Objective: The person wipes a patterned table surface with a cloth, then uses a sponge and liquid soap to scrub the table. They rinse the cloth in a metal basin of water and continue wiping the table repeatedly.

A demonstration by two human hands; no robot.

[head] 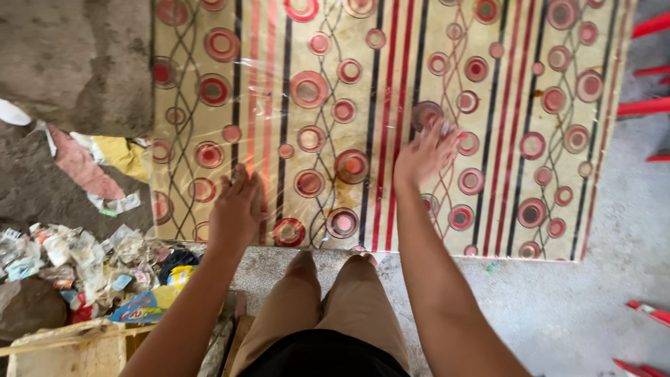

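Two open hands press flat on a patterned panel (391,126) wrapped in clear film, lying on the concrete floor (558,307): left hand (236,209) near its near edge, right hand (424,155) mid-panel, fingers spread. Litter (84,265) crowds the left; bare floor lies right.

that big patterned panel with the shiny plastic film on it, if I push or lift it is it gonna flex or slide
The patterned panel lies flat with straight edges, so it is probably stiff, not floppy. The glossy film, wrinkled near the left hand, may feel slippery under the palms. Its breadth beyond the right hand suggests awkward, possibly heavy lifting.
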